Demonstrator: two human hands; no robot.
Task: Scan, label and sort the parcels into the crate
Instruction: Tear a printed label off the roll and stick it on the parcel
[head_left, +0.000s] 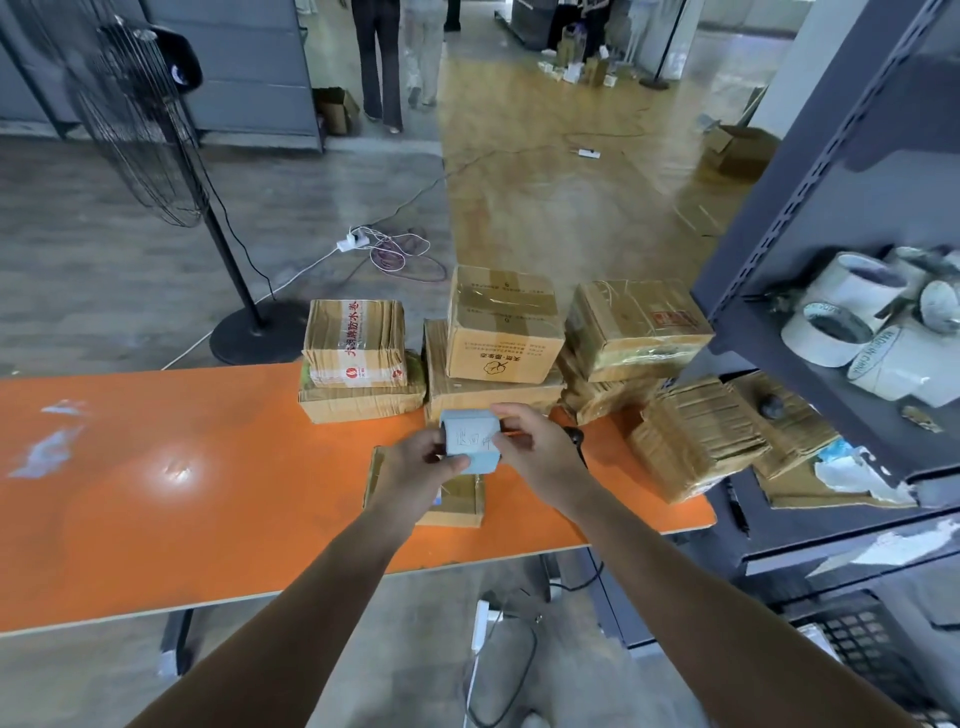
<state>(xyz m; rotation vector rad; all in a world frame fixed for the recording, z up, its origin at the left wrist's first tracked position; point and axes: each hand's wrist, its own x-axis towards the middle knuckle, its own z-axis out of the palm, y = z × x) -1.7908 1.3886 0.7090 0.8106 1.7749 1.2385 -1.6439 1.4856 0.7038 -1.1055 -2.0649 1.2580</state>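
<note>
Small blue box (470, 441) with handwriting on top, held just above the orange table (208, 467) in both my hands. Left hand (415, 467) grips its left side, right hand (535, 447) pinches its right edge. Flat cardboard parcel (457, 501) lies on the table right below. Stacked parcels (504, 327) behind, along the far edge. Grey shelf (831, 208) on the right, black mesh crate (862, 644) low beside it. Fan (140, 130) far left.

Parcels (503, 325) stacked along table's (156, 467) far right edge.
</note>
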